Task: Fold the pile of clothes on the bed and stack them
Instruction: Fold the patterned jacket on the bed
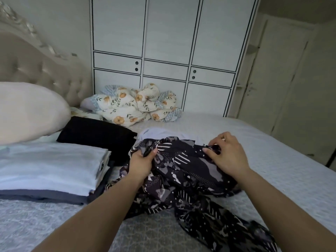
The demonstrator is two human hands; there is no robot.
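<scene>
The dark patterned garment of thin black, grey and white printed fabric (pixel 189 171) lies crumpled on the pale grey bedspread of the bed (pixel 272 160), and both hands are on it. The left hand (pixel 142 161) has its grip closed round a bunched fold at the garment's left side, thumb over the cloth. The right hand (pixel 227 154) pinches an edge or seam between curled fingertips at the far right of the heap. A trailing part of the garment runs down from below the right grip toward the near edge of the bed.

The step in hand looks to be finding the garment's edges so it can be spread. To do it well, each grip should work along the hem to a true corner or shoulder, then lift and shake the cloth flat before folding; the trailing part needs drawing up first.

Left of the left grip sits the stack of folded clothes, pale blue on top and dark grey beneath (pixel 47 171), with a folded black piece (pixel 98 135) beyond it. A pale lilac garment (pixel 163 133) lies just beyond both grips.
</scene>
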